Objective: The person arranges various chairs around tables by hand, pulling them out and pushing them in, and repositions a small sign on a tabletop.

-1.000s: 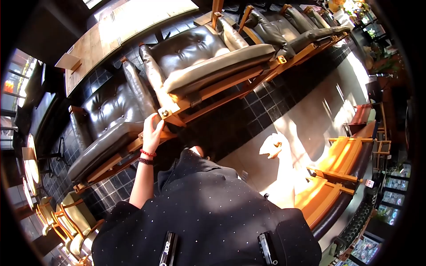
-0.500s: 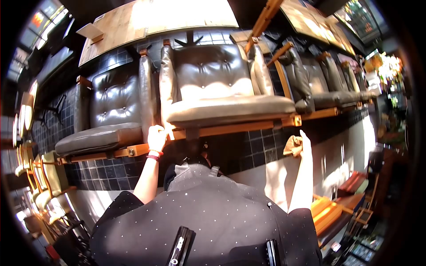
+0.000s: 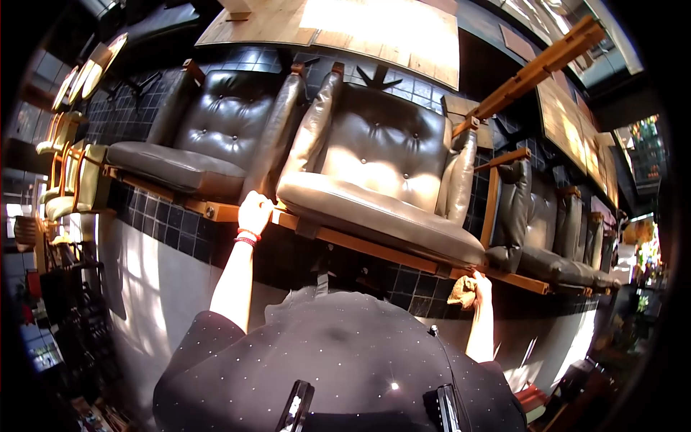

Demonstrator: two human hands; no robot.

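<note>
A dark leather armchair (image 3: 381,133) with a buttoned back and a thick seat cushion (image 3: 381,212) stands in front of me, half in bright sun. My left hand (image 3: 255,214), with red bands at the wrist, is closed around the left front corner of its wooden frame (image 3: 345,240). In my right hand (image 3: 482,289) is a crumpled brown cloth (image 3: 462,291). The fingers of that hand reach the frame's right front end, just under the cushion's corner.
Another leather armchair (image 3: 216,137) stands close on the left, and more (image 3: 540,216) line up on the right. Behind are wooden tables (image 3: 392,54) and a slanting wooden beam (image 3: 540,65). Black tiles (image 3: 162,219) meet a pale floor (image 3: 144,273). Green-seated chairs (image 3: 86,176) stand far left.
My right hand, with the cloth, has come from the air in front of the chair up to its right front corner. The left hand stays on the frame. My view has tilted.
</note>
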